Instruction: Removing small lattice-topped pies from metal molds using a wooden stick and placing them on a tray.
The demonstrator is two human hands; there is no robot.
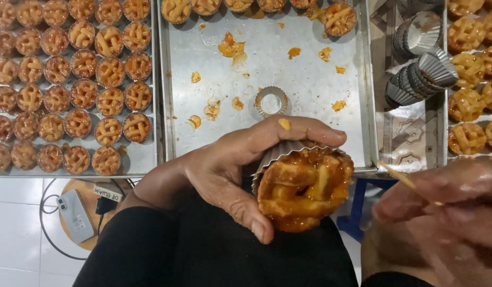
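My left hand [232, 165] grips a fluted metal tart tin [280, 151] tilted on its side, with a golden lattice-topped tart [304, 188] sticking out of it toward me. My right hand [443, 210], blurred at the lower right, pinches a thin wooden stick [397, 175] whose tip points toward the tart, a little apart from it. Both hands hover over my dark-clothed lap, just in front of the middle metal tray [310, 85].
The middle tray holds one empty tin [271, 101], jam smears and a few tarts [339, 18] along its far edge. A left tray [139, 157] is packed with several tarts. Stacked empty tins [419, 77] and more tarts [467, 103] lie right. A phone [74, 215] rests on a stool below.
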